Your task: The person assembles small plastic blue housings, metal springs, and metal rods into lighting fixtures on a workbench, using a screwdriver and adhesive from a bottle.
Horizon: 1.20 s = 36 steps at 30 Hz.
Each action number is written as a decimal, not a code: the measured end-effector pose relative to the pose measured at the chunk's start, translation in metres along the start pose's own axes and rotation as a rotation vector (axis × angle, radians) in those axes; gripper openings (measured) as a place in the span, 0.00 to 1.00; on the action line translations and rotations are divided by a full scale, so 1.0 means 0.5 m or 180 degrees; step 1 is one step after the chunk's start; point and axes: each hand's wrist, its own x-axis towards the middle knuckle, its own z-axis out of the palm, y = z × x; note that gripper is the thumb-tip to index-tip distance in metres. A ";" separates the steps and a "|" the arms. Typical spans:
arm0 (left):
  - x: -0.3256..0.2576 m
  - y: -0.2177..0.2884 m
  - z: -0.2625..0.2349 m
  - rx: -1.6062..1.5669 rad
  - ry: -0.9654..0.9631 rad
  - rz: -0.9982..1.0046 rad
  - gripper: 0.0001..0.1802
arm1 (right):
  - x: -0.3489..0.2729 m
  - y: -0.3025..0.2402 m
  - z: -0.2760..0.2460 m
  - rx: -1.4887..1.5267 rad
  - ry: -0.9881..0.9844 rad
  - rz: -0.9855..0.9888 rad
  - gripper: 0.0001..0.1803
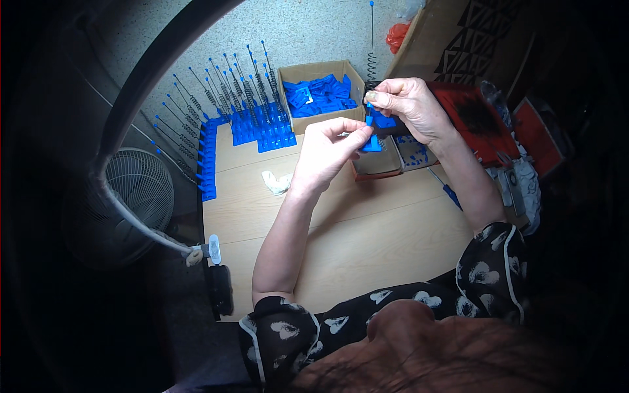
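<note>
Near the far side of the table my two hands come together. My left hand (318, 152) pinches a blue plastic base (371, 143) between thumb and fingers. Above it, my right hand (417, 112) is closed on the lower end of a thin rod with a dark coil spring (371, 65) and a blue tip, which stands upright. The rod's lower end meets or sits just above the blue base; the fingers hide part of the joint. To the left, several similar spring rods stand in blue bases (275, 139) set side by side.
Behind my hands is a cardboard box (324, 119) of blue plastic pieces. A tray of small blue bits (414, 152) and a red case (468, 121) lie right. A blue-handled tool (451, 195) and white cloth (276, 183) rest on the table (354, 242). A fan (139, 187) stands left.
</note>
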 end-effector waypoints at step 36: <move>-0.041 0.039 -0.010 0.0488 0.0639 0.0987 0.11 | 0.011 -0.065 0.040 0.0012 -0.0371 -0.0595 0.14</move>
